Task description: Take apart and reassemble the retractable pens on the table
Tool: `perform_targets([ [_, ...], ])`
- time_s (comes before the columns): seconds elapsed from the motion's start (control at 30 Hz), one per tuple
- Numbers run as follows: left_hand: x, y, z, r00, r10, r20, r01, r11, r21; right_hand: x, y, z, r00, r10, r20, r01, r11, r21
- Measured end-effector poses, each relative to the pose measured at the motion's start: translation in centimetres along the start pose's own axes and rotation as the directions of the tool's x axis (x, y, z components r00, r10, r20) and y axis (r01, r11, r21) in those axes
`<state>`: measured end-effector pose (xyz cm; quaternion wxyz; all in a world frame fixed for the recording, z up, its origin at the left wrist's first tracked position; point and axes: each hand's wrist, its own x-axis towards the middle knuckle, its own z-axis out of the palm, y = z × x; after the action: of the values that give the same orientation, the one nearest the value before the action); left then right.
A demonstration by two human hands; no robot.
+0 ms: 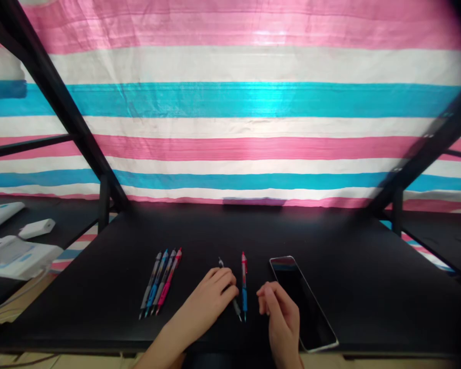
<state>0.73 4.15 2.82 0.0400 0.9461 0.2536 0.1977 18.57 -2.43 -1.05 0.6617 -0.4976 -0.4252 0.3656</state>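
My left hand [217, 294] rests over a grey and black pen [236, 309], its fingers curled onto the barrel and covering the pen's middle. Just right of it lies a pen with a red top and a blue grip [244, 279], apart from both hands. My right hand [280, 310] hovers by the left edge of a smartphone [307, 302], thumb pressed to curled fingers, and nothing shows in them. To the left, several pens lie side by side at a slant, among them a blue pen [157, 282] and a pink pen [169, 281].
The black table [100, 307] has black metal frame bars [61, 102] rising at both sides. Behind it hangs a striped sheet [230, 148]. At far left, a white adapter [37, 228], a white box [26, 259] and cables lie on another surface.
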Motion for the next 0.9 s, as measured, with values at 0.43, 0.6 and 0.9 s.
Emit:
perform_targets([
  [0.43,-0.7,0.2,-1.5,0.926,-0.028,-0.377,0.05,0.997,0.05,0.3,-1.3,0.9,0.983,-0.039,0.177,0.089,0.954,-0.286],
  [0.6,-1.5,1.4,0.9,0.609,-0.652,-0.452,0.285,0.712,-0.642,0.2,-1.3,0.5,0.99,-0.005,0.142,0.032,0.981,-0.193],
  [0.9,-1.4,3.2,1.9,0.306,-0.942,0.138,-0.034,-0.156,-0.987,0.3,-1.5,0.6,0.966,0.027,0.257,0.039,0.968,-0.249],
])
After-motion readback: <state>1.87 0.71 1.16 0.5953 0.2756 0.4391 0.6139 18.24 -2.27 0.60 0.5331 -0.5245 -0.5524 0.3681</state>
